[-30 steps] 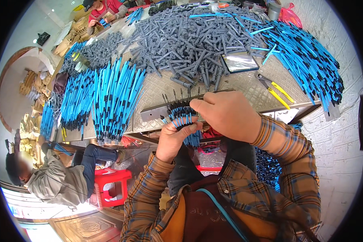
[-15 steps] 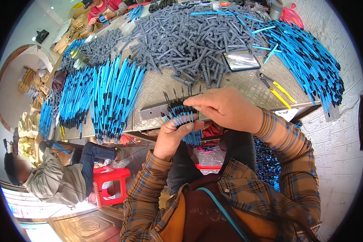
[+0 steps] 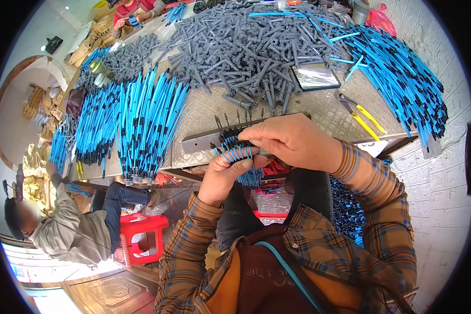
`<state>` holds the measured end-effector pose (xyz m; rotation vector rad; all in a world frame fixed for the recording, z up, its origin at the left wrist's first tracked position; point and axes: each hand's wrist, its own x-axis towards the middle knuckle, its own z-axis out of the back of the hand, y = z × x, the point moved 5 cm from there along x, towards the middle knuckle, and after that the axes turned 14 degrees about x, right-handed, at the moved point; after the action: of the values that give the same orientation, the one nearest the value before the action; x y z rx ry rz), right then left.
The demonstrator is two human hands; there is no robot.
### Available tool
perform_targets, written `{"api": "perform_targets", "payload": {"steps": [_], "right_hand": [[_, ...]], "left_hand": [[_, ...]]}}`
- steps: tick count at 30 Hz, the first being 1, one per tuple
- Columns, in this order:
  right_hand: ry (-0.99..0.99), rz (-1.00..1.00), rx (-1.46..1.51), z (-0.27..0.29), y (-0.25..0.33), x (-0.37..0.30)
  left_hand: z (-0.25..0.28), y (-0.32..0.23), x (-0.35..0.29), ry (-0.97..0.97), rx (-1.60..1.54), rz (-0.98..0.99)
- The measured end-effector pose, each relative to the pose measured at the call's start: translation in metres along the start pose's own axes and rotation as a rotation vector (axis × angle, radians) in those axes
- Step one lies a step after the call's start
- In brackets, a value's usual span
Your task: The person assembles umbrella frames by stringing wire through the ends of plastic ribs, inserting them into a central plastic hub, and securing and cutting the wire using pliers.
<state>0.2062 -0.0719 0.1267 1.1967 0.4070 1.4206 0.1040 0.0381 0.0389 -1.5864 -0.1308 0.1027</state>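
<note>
Bundle of blue tubes held at frame centre, at near edge of surface; long axis run near-vertical in frame, black tips up against metal bar; left hand clenched round bundle from below; right hand laid above, fingers pinched on tube tops; both hands touching bundle, right nearer tips.
</note>
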Motion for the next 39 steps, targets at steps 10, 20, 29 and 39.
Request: {"api": "perform_targets", "payload": {"steps": [10, 20, 29, 39], "right_hand": [[-0.052, 0.011, -0.002, -0.003, 0.002, -0.004], [0.042, 0.072, -0.259, -0.004, 0.015, -0.004], [0.041, 0.152, -0.4, -0.006, 0.024, -0.003], [0.01, 0.176, -0.295, -0.012, 0.012, -0.002]], "left_hand": [[-0.002, -0.005, -0.001, -0.014, 0.014, -0.021], [-0.004, -0.004, -0.001, 0.035, 0.059, -0.013], [-0.004, 0.001, -0.002, 0.052, 0.121, 0.0], [-0.002, 0.005, -0.002, 0.052, 0.196, 0.002]]}}
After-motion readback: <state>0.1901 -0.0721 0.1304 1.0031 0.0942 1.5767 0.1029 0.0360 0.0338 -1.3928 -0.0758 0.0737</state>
